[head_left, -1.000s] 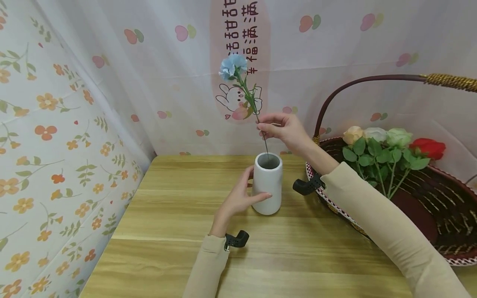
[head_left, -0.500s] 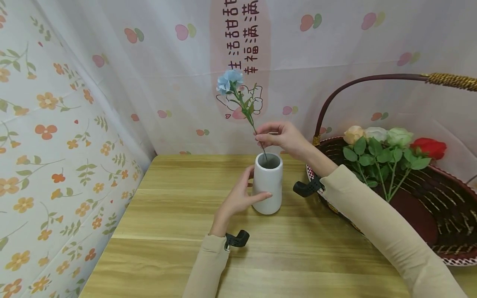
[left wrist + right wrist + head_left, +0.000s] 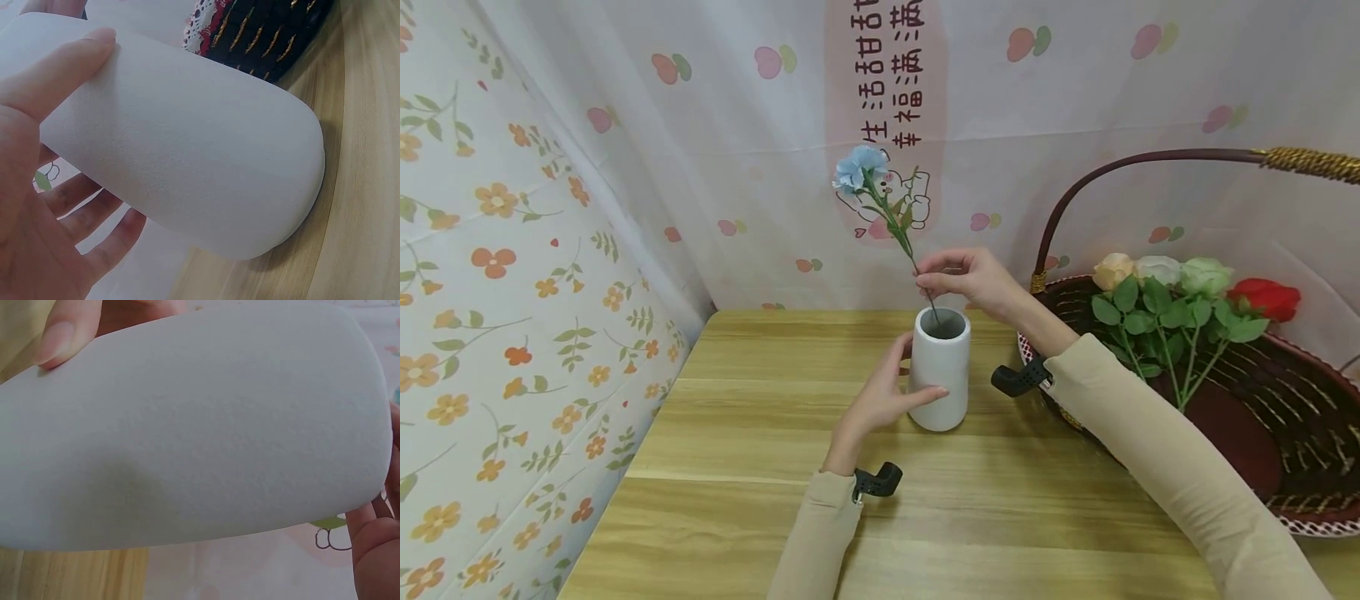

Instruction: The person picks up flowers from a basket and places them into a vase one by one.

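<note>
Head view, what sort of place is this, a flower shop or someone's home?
Most likely a small staged booth for flower arranging, not a shop. Printed floral sheets hang as walls around a wooden table, which holds only a white vase and a basket of flowers.

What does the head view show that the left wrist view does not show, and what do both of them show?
Only the head view shows the right hand pinching the stem of the blue flower, whose lower end goes into the vase mouth, and the roses lying in the basket.

Only the left wrist view shows, close up, the vase's rounded base resting on the table.

Both show the left hand gripping the white vase, the wooden table, and part of the basket's edge.
</note>
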A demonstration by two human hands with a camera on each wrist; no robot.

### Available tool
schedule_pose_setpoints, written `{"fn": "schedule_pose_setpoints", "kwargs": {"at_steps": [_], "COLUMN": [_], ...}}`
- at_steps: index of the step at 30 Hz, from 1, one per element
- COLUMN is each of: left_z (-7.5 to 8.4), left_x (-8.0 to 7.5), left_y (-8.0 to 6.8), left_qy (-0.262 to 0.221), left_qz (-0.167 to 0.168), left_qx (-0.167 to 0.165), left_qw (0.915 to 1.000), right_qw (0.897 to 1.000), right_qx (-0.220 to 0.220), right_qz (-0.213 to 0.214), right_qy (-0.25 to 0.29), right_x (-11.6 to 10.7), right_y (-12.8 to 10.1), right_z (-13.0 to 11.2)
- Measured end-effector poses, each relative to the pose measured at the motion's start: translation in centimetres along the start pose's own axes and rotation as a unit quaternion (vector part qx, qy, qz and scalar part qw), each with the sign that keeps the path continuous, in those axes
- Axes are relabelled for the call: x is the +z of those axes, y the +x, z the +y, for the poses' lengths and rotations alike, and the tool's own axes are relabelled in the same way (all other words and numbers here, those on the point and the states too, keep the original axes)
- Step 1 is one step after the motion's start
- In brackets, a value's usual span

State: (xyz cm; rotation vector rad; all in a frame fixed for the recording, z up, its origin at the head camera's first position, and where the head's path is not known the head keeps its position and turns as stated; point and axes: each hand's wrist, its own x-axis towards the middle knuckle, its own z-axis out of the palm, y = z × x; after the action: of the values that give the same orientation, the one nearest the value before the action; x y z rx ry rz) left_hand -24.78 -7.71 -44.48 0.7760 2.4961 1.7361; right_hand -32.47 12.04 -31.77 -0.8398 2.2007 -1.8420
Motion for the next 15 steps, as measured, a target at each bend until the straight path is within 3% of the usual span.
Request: {"fn": "schedule_pose_setpoints", "kwargs": {"at_steps": [15], "left_z": [-0.09], "left_x": [-0.01], "left_y": [0.07], "left_qy": [0.006], "left_qz": [-0.001], "left_qx": [0.005], "left_qw": [1.0], "right_qw": [0.999], "right_qx": [0.037], "right_qz": [-0.031], "right_qy": [-0.002], "right_x": [0.2], "right_y": [-0.17], "right_z": [0.8]}}
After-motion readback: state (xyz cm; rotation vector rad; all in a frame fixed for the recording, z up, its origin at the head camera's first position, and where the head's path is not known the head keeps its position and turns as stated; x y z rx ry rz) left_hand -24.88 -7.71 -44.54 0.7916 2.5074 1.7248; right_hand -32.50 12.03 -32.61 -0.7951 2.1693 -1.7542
